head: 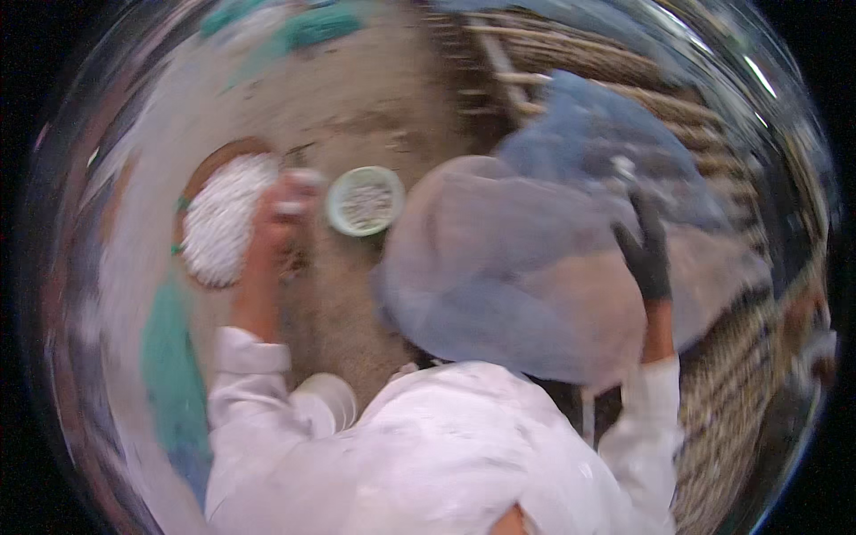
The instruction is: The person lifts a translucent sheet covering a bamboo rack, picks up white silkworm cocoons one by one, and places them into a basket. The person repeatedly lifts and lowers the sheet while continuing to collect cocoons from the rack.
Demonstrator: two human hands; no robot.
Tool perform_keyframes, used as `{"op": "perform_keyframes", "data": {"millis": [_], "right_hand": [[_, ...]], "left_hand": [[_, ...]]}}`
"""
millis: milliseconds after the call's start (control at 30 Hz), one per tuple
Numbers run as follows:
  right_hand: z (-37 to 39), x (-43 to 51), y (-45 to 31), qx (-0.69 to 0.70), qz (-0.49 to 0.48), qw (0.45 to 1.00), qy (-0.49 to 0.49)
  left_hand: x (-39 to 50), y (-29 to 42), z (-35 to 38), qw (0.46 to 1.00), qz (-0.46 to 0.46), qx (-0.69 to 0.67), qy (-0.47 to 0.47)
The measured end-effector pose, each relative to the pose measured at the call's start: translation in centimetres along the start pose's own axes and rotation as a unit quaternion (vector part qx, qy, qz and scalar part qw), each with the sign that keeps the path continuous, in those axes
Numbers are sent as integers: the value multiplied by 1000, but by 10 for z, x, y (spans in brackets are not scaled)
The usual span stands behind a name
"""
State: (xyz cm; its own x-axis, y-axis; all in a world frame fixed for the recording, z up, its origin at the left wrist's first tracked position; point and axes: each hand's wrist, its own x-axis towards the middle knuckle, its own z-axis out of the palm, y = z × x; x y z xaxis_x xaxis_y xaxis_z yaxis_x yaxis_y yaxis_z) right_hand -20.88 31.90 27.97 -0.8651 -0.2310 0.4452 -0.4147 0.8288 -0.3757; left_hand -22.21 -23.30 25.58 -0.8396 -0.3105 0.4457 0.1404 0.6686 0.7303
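Note:
My left hand (284,207), bare and blurred by motion, is over the right edge of a round basket (227,150) heaped with small white pieces (224,221). White patches show at its curled fingers; whether they are wraps or held pieces I cannot tell. My right hand (645,247) wears a dark glove and is spread over a bluish, translucent mesh sheet (508,267). Its thumb stands apart from the fingers. Just beyond the fingertips lies a small white piece (623,166). Between my hands, a pale green bowl (332,207) holds small greyish-white pieces (368,200).
Wooden or bamboo poles (642,60) form a slatted rack at the upper right, continuing at the lower right (722,401). Green cloth or netting (170,361) lies at the left, with more green material (321,27) farther ahead. Bare ground (348,307) separates bowl and basket from me.

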Motion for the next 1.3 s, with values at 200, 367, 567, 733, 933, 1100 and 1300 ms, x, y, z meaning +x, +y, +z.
{"op": "perform_keyframes", "data": {"millis": [200,367,567,733,933,1100,1300], "right_hand": [[78,46,96,-171,-51,979,-99],[74,-40,31,-229,15,965,-127],[39,-167,-102,-113,101,985,-77],[33,-227,-121,-114,242,956,-119],[9,-247,-127,-79,241,961,-106],[-24,-236,-76,-109,269,957,29],[-7,-169,40,-313,319,878,169]], "left_hand": [[137,-160,-27,896,44,437,56],[46,95,135,957,227,9,-180],[-58,237,260,775,448,-160,-417],[-152,270,341,614,565,-104,-541],[-179,310,408,816,463,-87,-334],[-172,320,464,771,400,123,-480],[-181,296,467,828,455,76,-319]]}}
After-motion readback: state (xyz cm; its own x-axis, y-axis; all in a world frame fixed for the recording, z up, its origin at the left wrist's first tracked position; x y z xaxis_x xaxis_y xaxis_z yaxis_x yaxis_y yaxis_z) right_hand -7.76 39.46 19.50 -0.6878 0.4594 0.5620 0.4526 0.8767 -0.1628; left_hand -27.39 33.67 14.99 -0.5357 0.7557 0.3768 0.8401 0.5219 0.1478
